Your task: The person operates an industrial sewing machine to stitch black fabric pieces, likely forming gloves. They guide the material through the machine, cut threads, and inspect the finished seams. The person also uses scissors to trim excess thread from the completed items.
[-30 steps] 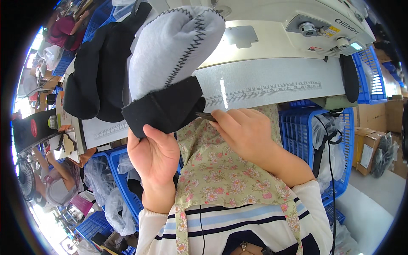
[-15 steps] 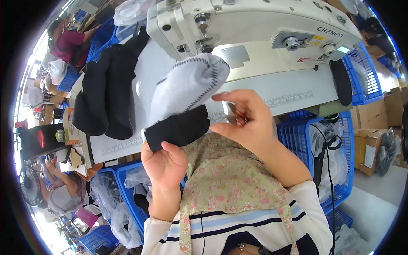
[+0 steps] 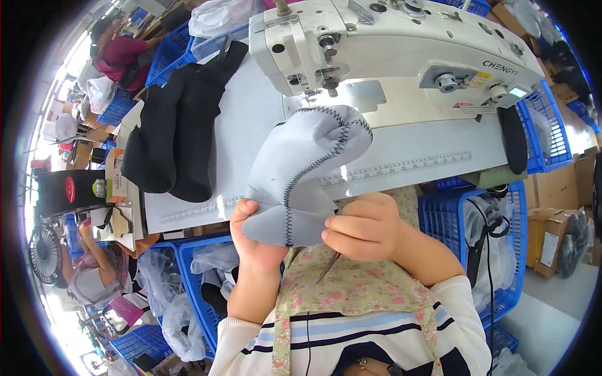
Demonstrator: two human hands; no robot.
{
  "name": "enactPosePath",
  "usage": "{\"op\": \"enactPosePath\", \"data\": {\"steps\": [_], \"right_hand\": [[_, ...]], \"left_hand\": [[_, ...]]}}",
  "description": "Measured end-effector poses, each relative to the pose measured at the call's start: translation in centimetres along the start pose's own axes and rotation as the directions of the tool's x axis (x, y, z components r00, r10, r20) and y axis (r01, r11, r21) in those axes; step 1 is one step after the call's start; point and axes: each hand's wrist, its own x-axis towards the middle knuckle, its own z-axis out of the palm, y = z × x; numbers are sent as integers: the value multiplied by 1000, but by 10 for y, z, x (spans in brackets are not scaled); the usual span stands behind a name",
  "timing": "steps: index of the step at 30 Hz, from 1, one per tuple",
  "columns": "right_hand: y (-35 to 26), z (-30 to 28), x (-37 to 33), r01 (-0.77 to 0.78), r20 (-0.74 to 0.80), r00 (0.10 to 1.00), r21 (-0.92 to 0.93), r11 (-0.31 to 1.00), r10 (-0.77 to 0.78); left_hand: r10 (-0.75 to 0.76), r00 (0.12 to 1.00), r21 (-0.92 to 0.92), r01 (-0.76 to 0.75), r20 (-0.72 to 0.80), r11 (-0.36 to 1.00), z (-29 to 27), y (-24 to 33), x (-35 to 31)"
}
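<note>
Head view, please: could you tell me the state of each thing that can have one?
Grey fabric piece: held up, folded, zigzag seam showing.
Left hand: gripping its lower edge.
Right hand: closed on fabric and thread snips.
Black fabric pieces: lying flat on the table.

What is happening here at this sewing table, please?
A person at a white sewing machine holds a grey stitched fabric piece in both hands. The left hand supports it from below; the right hand pinches its edge and also holds small snips. Black fabric pieces lie on the table.
</note>
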Motion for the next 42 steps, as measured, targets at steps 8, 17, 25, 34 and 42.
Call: {"op": "enactPosePath", "data": {"steps": [8,17,25,34,42], "right_hand": [[-1,2,-3,-27,48,999,29,999,25],[-15,-9,4,-546,326,825,248,800,462],[-27,-18,7,-814,505,576,284,507,643],[-23,-21,14,-792,585,569,200,578,578],[-24,-19,15,-801,581,575,255,542,576]], "left_hand": [[-2,997,-72,7,74,997,-7,2,5],[31,995,-65,-25,94,998,-9,7,12],[90,990,-22,-88,106,996,-9,8,16],[58,993,-26,-56,99,998,-10,7,15],[38,993,-24,-36,108,999,-9,5,16]]}}
